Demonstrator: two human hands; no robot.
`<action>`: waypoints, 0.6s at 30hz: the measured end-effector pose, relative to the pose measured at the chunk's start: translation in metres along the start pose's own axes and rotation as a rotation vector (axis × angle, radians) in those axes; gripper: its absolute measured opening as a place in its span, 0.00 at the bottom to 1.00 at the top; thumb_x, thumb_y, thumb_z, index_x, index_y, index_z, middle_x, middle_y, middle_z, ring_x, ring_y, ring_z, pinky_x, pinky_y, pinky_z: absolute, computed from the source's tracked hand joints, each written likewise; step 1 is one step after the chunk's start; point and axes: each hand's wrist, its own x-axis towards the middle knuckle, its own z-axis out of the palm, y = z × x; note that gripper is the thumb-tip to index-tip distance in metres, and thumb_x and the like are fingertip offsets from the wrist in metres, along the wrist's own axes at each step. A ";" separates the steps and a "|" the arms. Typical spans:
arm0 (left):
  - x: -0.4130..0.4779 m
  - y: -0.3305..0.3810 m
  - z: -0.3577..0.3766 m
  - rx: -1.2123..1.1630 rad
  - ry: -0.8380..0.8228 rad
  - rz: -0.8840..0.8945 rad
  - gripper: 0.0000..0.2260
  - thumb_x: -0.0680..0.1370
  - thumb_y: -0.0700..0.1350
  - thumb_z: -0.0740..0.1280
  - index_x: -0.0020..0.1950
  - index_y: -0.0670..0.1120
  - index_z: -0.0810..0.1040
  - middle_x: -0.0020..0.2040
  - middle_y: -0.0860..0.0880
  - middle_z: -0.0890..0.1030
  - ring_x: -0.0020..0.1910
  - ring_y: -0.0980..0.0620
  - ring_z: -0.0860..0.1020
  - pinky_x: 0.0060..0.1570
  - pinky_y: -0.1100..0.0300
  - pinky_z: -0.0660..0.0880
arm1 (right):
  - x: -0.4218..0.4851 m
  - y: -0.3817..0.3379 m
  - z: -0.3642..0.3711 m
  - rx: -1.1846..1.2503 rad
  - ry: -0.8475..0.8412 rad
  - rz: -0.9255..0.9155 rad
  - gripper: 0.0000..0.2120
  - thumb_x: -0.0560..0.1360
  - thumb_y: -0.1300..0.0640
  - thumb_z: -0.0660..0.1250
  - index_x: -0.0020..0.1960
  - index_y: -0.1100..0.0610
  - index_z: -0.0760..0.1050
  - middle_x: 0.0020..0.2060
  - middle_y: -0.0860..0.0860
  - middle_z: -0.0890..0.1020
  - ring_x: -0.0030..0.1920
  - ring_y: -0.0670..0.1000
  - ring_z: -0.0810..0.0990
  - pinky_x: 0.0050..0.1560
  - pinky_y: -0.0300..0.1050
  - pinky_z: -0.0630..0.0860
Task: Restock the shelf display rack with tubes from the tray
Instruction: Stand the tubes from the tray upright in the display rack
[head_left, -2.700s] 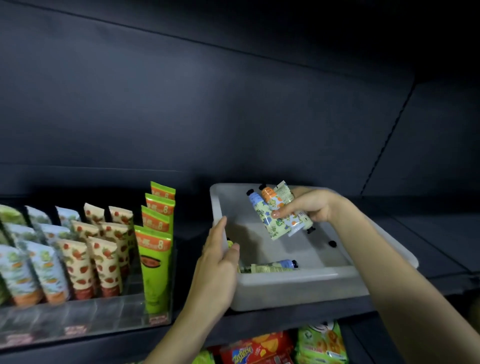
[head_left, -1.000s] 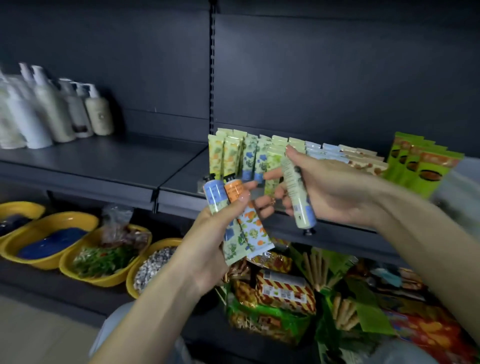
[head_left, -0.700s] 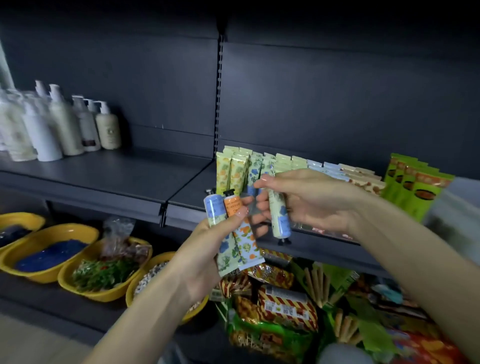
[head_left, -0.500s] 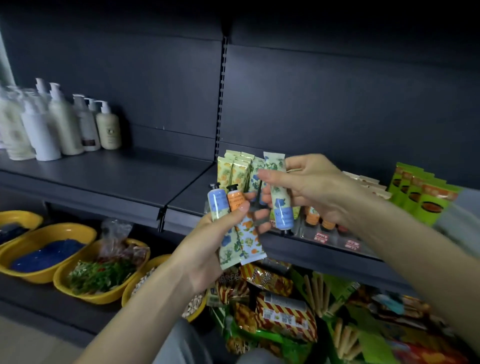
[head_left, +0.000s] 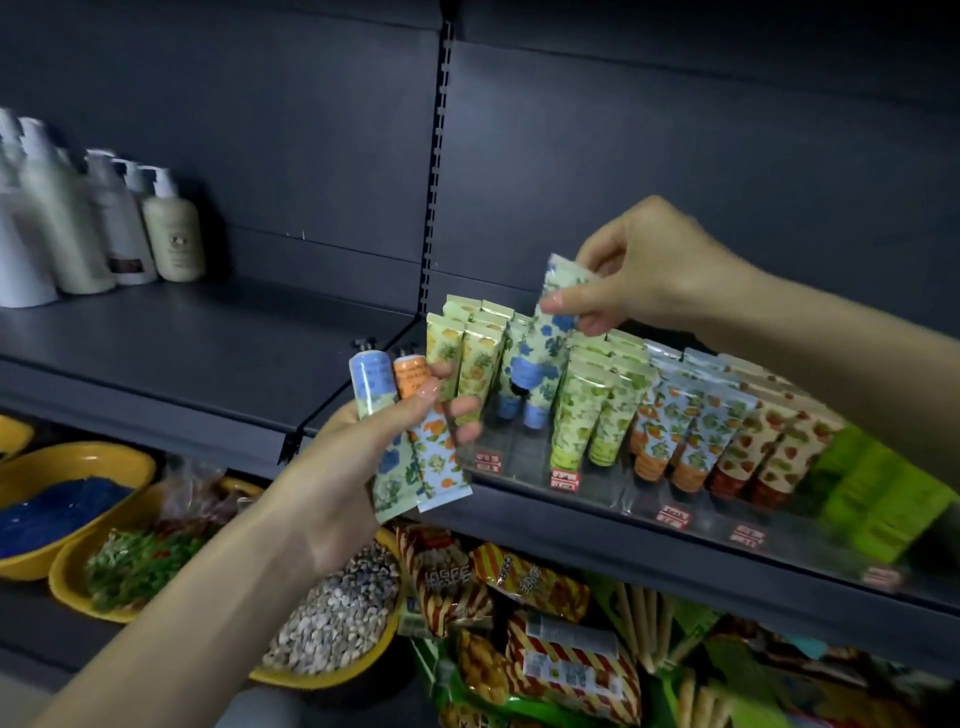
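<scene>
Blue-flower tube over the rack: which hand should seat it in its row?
Right. The right hand pinches the blue-flower tube above its matching row; the left hand grips two other tubes.

Bare shelf (head_left: 208, 343) at centre left is open between pump bottles (head_left: 171, 234), upper left, and display rack (head_left: 613, 493), centre right. Rack lanes are packed with upright tubes (head_left: 576, 415); room lies above them, except where the right hand (head_left: 649, 265) pinches a blue-flowered tube (head_left: 545, 343). The left hand (head_left: 332, 467), gripping two tubes (head_left: 436, 462), blocks the rack's left front.

Left hand (head_left: 353, 467) and right hand (head_left: 644, 270) reach forward, fingers curled gripping.
</scene>
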 end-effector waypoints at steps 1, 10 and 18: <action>0.004 0.000 -0.001 -0.001 0.007 0.001 0.13 0.77 0.46 0.65 0.61 0.49 0.80 0.54 0.45 0.85 0.53 0.47 0.83 0.56 0.47 0.76 | 0.006 0.003 0.001 -0.009 -0.049 0.015 0.17 0.64 0.51 0.78 0.42 0.64 0.81 0.32 0.55 0.85 0.33 0.47 0.85 0.49 0.49 0.81; 0.013 -0.008 -0.007 -0.077 0.021 -0.020 0.13 0.75 0.46 0.66 0.59 0.51 0.81 0.53 0.46 0.85 0.52 0.47 0.84 0.58 0.46 0.75 | 0.040 0.017 0.020 -0.224 -0.228 0.079 0.10 0.69 0.55 0.76 0.41 0.61 0.79 0.32 0.52 0.84 0.29 0.43 0.82 0.32 0.35 0.76; 0.013 -0.013 -0.004 -0.099 0.019 -0.042 0.14 0.76 0.46 0.65 0.61 0.50 0.80 0.53 0.46 0.85 0.52 0.48 0.84 0.60 0.44 0.74 | 0.048 0.021 0.040 -0.324 -0.228 0.064 0.12 0.68 0.50 0.76 0.43 0.57 0.79 0.33 0.43 0.73 0.35 0.44 0.71 0.32 0.39 0.65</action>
